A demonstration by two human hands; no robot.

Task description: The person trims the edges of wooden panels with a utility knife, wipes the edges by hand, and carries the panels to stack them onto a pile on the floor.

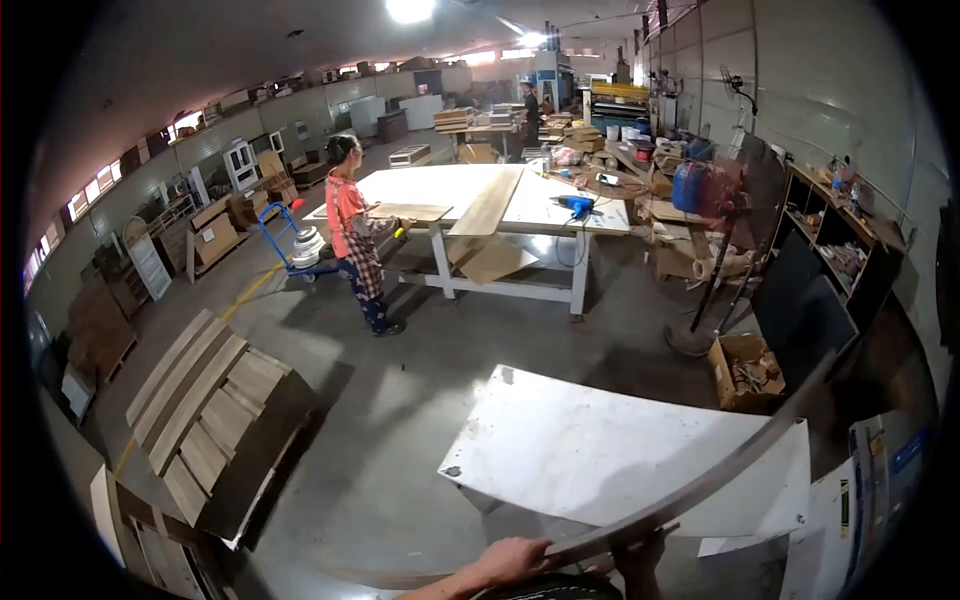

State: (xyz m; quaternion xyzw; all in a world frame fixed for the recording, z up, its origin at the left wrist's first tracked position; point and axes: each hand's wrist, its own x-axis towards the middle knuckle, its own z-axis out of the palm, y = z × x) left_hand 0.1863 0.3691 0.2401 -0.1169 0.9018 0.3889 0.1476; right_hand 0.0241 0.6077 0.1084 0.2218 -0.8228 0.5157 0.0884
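A long, narrow board (pixel 700 487) crosses low in front of me, rising to the right over a white-topped table; the wide lens bends its outline. My left hand (pixel 515 558) is closed over its upper edge near the bottom of the view. Close to my body, my right hand (pixel 640 558) grips the same board from below, in shadow, its fingers partly hidden. Just beyond the board lies the white tabletop (pixel 600 430), with worn dark spots at its corners.
A stack of wooden panels (pixel 215 400) stands on the floor at left. Ahead, a person (pixel 350 225) works at a large white table (pixel 420 183) bearing boards and a blue heat gun (pixel 575 204). At right are a pedestal fan (pixel 715 250), cardboard box (pixel 745 368) and dark shelf (pixel 840 235).
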